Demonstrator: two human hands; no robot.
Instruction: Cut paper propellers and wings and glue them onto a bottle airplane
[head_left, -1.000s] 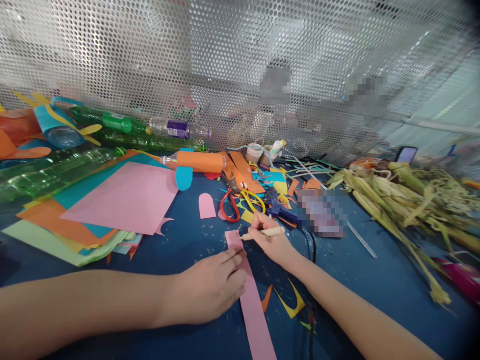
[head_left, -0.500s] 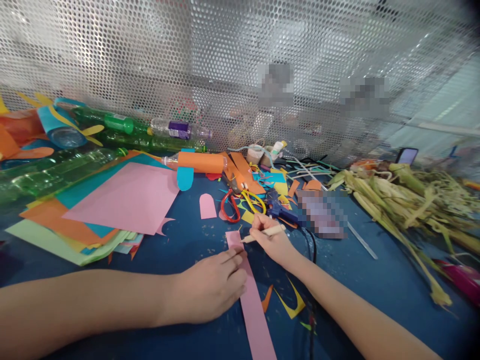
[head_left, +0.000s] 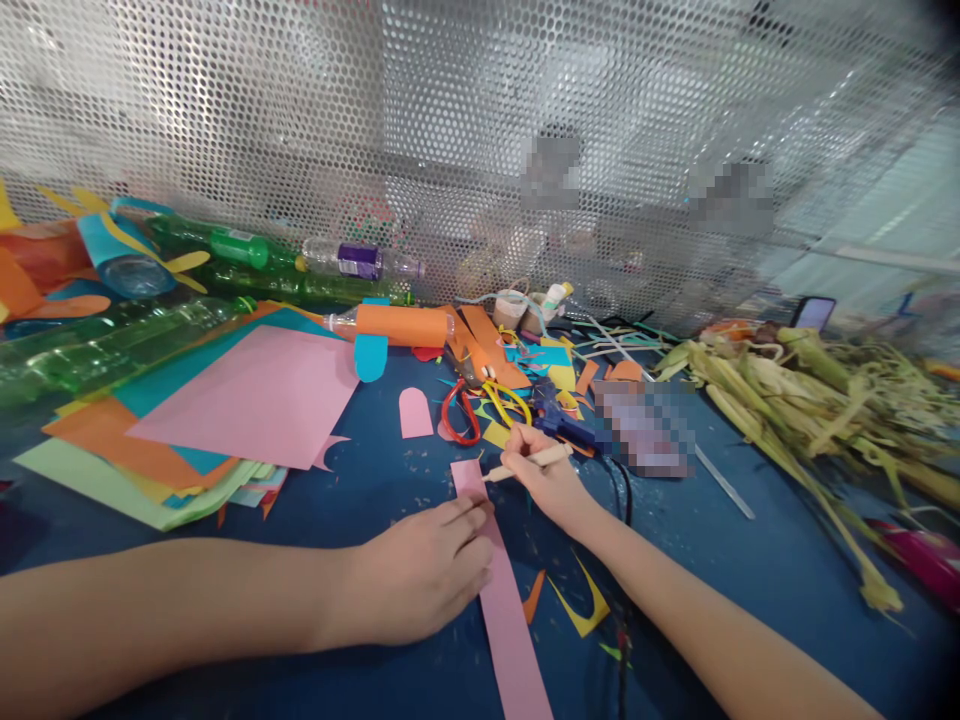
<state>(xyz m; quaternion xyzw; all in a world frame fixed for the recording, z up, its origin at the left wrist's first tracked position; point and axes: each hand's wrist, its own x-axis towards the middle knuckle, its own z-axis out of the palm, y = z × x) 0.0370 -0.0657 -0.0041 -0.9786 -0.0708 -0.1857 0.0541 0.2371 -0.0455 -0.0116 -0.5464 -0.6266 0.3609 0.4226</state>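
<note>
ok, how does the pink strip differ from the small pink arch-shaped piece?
Length: the pink strip is long, running out of frame; the arch-shaped piece is short, wholly in view.
Far end: the strip's is straight, the arch-shaped piece's rounded.
Contact: the left hand rests on the strip; neither hand touches the arch-shaped piece.
Shared: both pink, lying on the blue table.

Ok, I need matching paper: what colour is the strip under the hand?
The strip: pink, best in head view.

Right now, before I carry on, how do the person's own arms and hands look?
The left hand and right hand are ungloved. Both forearms are bare to the picture's edge, with no sleeve, watch or bracelet visible.
</note>
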